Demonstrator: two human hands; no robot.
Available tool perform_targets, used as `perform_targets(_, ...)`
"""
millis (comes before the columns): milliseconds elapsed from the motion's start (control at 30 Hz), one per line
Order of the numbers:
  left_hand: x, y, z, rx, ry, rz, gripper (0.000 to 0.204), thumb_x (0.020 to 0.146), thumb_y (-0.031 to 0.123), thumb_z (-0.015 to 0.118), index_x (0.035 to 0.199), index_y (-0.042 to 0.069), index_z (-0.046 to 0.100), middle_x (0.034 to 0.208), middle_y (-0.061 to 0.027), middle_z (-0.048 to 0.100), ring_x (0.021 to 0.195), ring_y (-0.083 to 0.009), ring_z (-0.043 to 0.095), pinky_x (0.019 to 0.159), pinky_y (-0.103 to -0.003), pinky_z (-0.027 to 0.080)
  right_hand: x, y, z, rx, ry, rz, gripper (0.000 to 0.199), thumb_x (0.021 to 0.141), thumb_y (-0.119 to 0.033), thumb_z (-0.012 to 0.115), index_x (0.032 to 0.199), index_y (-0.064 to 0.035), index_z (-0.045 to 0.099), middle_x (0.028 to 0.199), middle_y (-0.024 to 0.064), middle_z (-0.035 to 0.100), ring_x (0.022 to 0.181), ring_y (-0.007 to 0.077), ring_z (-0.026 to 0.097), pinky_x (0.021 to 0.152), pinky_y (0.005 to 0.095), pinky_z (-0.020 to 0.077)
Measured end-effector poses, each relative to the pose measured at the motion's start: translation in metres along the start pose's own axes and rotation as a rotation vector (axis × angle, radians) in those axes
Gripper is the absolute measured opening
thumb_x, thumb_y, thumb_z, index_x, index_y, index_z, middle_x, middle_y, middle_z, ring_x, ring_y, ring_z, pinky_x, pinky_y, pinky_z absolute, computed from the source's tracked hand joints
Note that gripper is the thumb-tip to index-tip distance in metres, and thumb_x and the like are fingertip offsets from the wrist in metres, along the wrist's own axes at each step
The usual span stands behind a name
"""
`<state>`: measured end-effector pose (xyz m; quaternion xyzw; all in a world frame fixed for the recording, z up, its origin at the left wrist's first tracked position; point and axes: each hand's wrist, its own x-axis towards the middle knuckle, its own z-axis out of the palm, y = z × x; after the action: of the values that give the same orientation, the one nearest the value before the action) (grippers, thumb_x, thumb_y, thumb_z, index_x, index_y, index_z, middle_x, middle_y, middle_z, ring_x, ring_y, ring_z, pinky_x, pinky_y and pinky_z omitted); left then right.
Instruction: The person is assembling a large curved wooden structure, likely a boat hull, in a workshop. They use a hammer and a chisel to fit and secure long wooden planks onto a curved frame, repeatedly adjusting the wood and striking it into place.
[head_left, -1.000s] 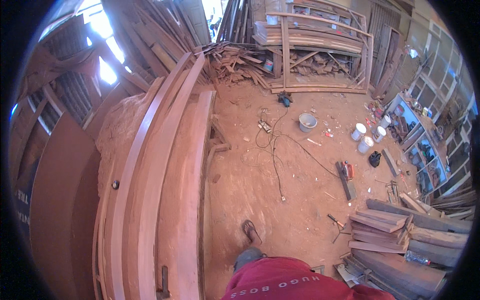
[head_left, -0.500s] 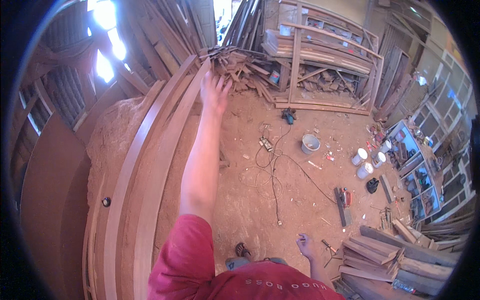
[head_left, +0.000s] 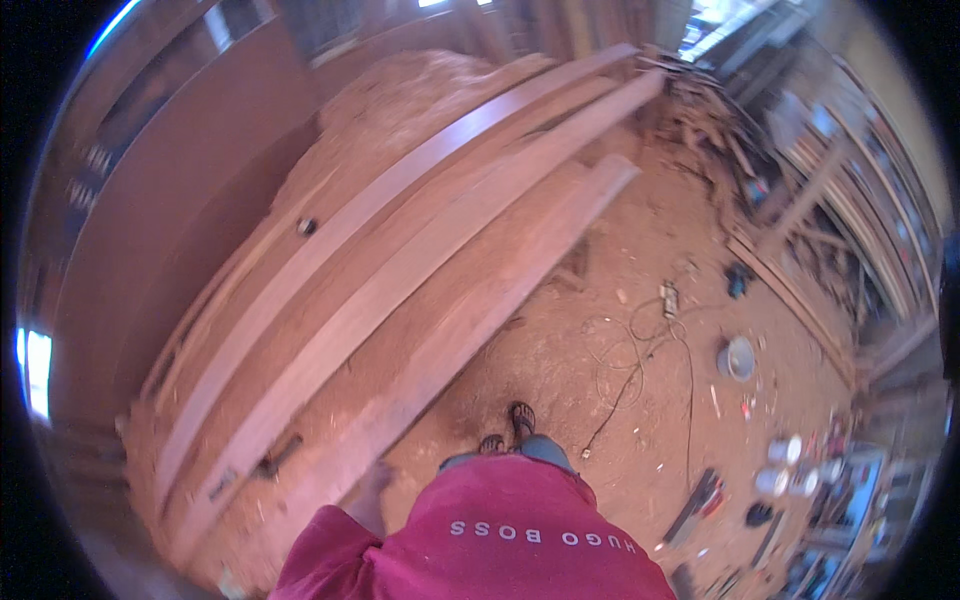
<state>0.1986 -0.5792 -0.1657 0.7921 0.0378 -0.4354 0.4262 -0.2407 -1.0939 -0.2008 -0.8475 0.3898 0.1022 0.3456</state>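
Observation:
My left hand (head_left: 374, 484) hangs low beside the edge of the nearest long plank (head_left: 470, 322). Motion blurs its fingers, so neither their pose nor contact with the wood can be made out. Beyond that plank lie a middle plank (head_left: 415, 266) and a far plank (head_left: 395, 190), all running lengthwise from lower left to upper right. Next to the far plank sits a small round black object (head_left: 306, 227). A dark narrow piece (head_left: 282, 456) rests between the middle and nearest planks at their near end. My right hand is out of the picture.
A big brown sheet (head_left: 185, 190) leans at the left. Scrap wood (head_left: 700, 125) is heaped past the planks' far ends. On the dusty floor are a looped cable (head_left: 640, 360), a grey bucket (head_left: 737, 358), several white tubs (head_left: 785, 450) and a dark wood block (head_left: 690, 506).
The view has swung left, bringing more of the planks into sight. My left arm, stretched far forward before, is now down by my side. My right hand has left the picture.

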Motion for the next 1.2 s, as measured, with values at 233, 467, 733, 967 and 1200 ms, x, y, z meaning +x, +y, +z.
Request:
perform_targets(233, -0.143, -0.09, -0.097, -0.256, 1.411, 0.125, 0.017, 0.09, 0.011, 0.053, 0.075, 0.003, 0.058, 0.072, 0.0012, 0.055, 0.068, -0.0081, 0.048, 0.056, -0.029, 0.04, 0.33, -0.076, -0.141, 0.062, -0.207, -0.132, 0.039, 0.089, -0.035, 0.064, 0.073, -0.0001, 0.066, 0.055, 0.0093, 0.057, 0.054, 0.0204, 0.057, 0.052, 0.0413, 0.0463)
perform_targets(467, -0.059, 0.093, -0.02, 0.073, 1.159, -0.219, 0.048, 0.085, 0.038, 0.069, 0.126, 0.015, 0.062, 0.129, -0.0183, 0.059, 0.122, -0.0368, 0.053, 0.102, -0.048, 0.045, 0.555, -0.374, -0.217, 0.096, -0.031, -0.408, 0.023, 0.089, -0.017, 0.07, 0.106, -0.0032, 0.066, 0.078, 0.0093, 0.065, 0.056, 0.014, 0.057, 0.043, 0.0289, 0.0466)
perform_targets(733, 0.015, 0.149, -0.117, -0.138, 1.339, -0.082, 0.049, 0.087, 0.039, 0.068, 0.125, 0.01, 0.061, 0.121, -0.0185, 0.062, 0.114, -0.0366, 0.06, 0.097, -0.047, 0.048, 0.489, -0.566, -0.137, -0.17, -0.191, -0.947, 0.027, 0.092, -0.015, 0.065, 0.113, 0.0023, 0.064, 0.086, 0.0155, 0.067, 0.076, 0.0204, 0.063, 0.073, 0.0356, 0.0519)
perform_targets(967, 0.028, 0.003, -0.214, -0.814, 1.846, -0.331, 0.036, 0.089, 0.03, 0.068, 0.107, -0.001, 0.063, 0.098, -0.0167, 0.069, 0.093, -0.0302, 0.066, 0.083, -0.04, 0.052, 0.462, -0.445, -0.073, -0.592, -0.512, -0.716, 0.028, 0.086, -0.025, 0.07, 0.099, -0.0011, 0.068, 0.07, 0.0135, 0.066, 0.061, 0.0225, 0.063, 0.062, 0.0403, 0.0515)
perform_targets(1200, -0.075, -0.133, -0.32, -0.869, 2.121, -0.659, 0.052, 0.085, 0.035, 0.073, 0.11, -0.009, 0.059, 0.104, -0.024, 0.067, 0.098, -0.0361, 0.065, 0.085, -0.042, 0.05, 0.45, -0.492, -0.068, -0.696, -0.676, -0.359, 0.027, 0.089, -0.021, 0.069, 0.107, -0.0013, 0.064, 0.075, 0.011, 0.066, 0.06, 0.0199, 0.063, 0.057, 0.0365, 0.0523)
